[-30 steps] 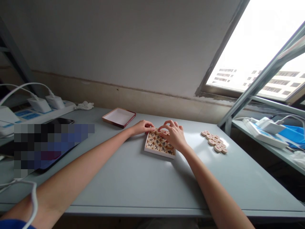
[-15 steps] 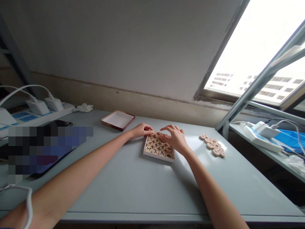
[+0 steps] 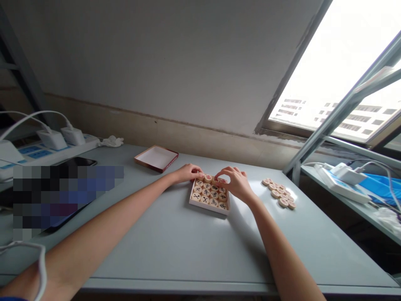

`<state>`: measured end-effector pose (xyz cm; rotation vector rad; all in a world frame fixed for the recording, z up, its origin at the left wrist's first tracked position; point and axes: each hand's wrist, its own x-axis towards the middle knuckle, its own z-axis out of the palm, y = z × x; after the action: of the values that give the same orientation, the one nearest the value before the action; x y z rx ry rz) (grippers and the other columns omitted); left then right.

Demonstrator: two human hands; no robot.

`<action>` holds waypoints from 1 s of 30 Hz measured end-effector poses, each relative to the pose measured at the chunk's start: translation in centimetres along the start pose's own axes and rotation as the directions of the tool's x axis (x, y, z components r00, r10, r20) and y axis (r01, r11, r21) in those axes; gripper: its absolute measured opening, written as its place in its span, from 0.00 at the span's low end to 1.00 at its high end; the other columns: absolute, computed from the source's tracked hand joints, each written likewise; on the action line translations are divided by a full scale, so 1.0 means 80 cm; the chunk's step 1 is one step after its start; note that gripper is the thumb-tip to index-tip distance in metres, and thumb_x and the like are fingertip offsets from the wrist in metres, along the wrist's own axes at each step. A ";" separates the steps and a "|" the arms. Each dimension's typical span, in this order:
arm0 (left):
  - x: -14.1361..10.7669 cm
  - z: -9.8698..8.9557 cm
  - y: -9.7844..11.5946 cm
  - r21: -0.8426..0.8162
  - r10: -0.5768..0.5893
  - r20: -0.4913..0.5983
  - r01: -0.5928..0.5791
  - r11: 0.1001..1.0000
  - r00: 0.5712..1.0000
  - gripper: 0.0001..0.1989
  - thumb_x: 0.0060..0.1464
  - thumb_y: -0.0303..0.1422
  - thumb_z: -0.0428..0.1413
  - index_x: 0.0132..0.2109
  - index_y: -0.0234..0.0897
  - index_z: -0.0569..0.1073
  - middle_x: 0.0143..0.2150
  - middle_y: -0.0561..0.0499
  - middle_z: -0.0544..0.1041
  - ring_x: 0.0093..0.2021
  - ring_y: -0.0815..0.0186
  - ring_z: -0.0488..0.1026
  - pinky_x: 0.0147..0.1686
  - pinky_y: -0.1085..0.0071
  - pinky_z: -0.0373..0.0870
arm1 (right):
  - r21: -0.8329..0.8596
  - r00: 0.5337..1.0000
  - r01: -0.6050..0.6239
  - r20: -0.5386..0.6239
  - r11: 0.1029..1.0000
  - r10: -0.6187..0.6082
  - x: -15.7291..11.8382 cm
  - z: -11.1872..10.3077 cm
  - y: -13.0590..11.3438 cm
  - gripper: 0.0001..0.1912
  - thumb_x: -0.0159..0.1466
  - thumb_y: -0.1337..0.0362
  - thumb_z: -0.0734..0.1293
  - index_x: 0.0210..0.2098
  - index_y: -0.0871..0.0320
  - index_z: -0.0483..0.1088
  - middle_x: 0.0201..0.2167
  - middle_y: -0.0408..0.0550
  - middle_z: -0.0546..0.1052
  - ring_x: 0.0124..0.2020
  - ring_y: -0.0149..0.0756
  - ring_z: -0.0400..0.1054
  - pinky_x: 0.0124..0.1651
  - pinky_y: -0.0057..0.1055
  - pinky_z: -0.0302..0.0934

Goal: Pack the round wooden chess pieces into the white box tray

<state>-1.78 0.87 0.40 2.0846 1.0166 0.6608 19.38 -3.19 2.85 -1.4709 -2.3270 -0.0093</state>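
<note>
An open shallow box (image 3: 208, 207) with a pale rim holds rows of round wooden xiangqi pieces (image 3: 205, 199). Black characters mark the near rows, red ones the far row. At its far left corner, my left hand (image 3: 190, 172) grips the box edge with fingers bent and thumb by the corner piece. My right hand (image 3: 236, 182) arches over the far right part, thumb and forefinger tips close together at a red-marked piece (image 3: 223, 181). Its palm hides part of the right rim.
More xiangqi pieces (image 3: 278, 193) lie grouped on the grey desk (image 3: 163, 246) to the right. Behind my left hand rests the upturned box lid (image 3: 156, 158). Power strips with chargers (image 3: 52, 140) stand at left and on the right shelf (image 3: 344, 177). A white cable hangs over my left forearm.
My right forefinger has curled down toward the thumb at the far-row pieces. My left hand stays at the box corner. The view has shifted slightly.
</note>
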 end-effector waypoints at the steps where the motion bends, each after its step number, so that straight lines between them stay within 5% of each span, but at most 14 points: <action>1: 0.000 0.000 0.001 0.010 0.000 -0.004 0.000 1.000 1.000 0.18 0.46 0.42 0.51 0.37 0.32 0.74 0.34 0.48 0.75 0.35 0.63 0.69 0.31 0.74 0.61 | 0.002 1.000 0.001 0.001 1.000 -0.001 0.000 0.000 0.000 0.09 0.55 0.54 0.65 0.33 0.48 0.71 0.39 0.45 0.70 0.42 0.40 0.60 0.43 0.38 0.48; 9: -0.002 0.003 0.003 0.077 -0.007 -0.047 0.010 0.997 0.999 0.20 0.46 0.46 0.51 0.36 0.33 0.74 0.30 0.49 0.73 0.32 0.64 0.67 0.27 0.75 0.59 | 0.013 1.000 0.003 0.009 1.000 -0.003 -0.001 0.001 0.000 0.10 0.55 0.54 0.64 0.35 0.48 0.70 0.39 0.45 0.70 0.42 0.40 0.60 0.44 0.39 0.48; 15: -0.004 0.004 0.002 0.061 0.016 -0.046 -0.013 0.998 0.999 0.19 0.48 0.45 0.49 0.37 0.34 0.73 0.31 0.50 0.74 0.32 0.65 0.67 0.29 0.75 0.59 | 0.001 0.997 0.027 -0.065 1.000 -0.027 0.003 0.012 -0.008 0.18 0.56 0.53 0.64 0.45 0.44 0.65 0.46 0.45 0.67 0.47 0.41 0.57 0.45 0.39 0.50; 30: 0.006 0.003 -0.008 -0.005 0.029 -0.015 -0.029 1.000 0.999 0.17 0.50 0.39 0.45 0.37 0.32 0.73 0.39 0.48 0.75 0.39 0.62 0.68 0.40 0.73 0.61 | -0.041 0.997 0.057 -0.057 0.998 -0.060 0.005 0.024 -0.022 0.10 0.58 0.57 0.62 0.40 0.46 0.68 0.44 0.44 0.69 0.46 0.40 0.58 0.48 0.40 0.48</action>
<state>-1.66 1.47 -0.17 2.0968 0.9938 0.6943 17.06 -3.22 1.55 -1.4016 -2.3347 -0.1132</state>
